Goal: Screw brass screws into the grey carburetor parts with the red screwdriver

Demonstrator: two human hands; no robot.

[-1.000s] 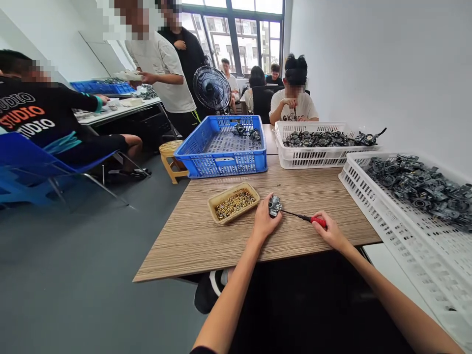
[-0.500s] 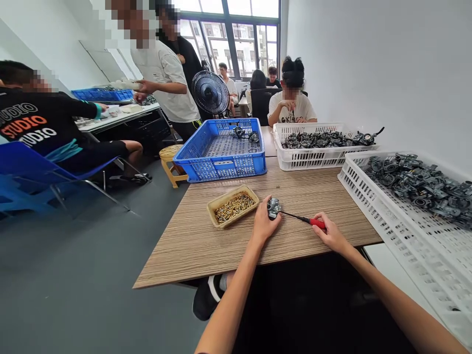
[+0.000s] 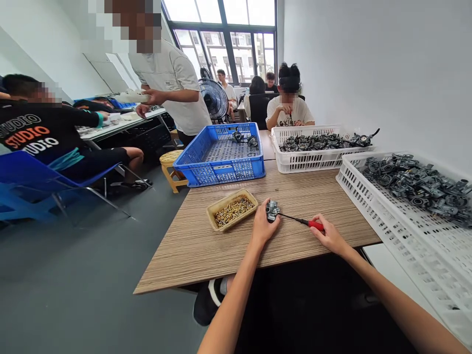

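My left hand (image 3: 262,222) is closed around a small grey metal carburetor body (image 3: 272,210), holding it on the wood-grain table (image 3: 295,196). In my right hand (image 3: 329,235) is a screwdriver (image 3: 316,225) with a red and black handle, gripped between thumb and fingers. Its long dark shaft points left, and the tip meets the right side of the carburetor body; the exact contact spot is too small to make out. Just left of my left hand lies a beige tray (image 3: 213,220) filled with small brass-coloured screw-like parts (image 3: 233,212).
A blue crate (image 3: 224,169) with a few carburetors stands at the back left. Two white crates hold heaps of carburetors, one at the back (image 3: 313,164) and one on the right (image 3: 363,196). Across the table sits a co-worker (image 3: 289,108); another person (image 3: 180,88) stands beyond the blue crate.
My hands, the carburetor body and the screwdriver keep nearly the same position. The view has tilted slightly. The standing person in white has moved right, covering the person in black behind.
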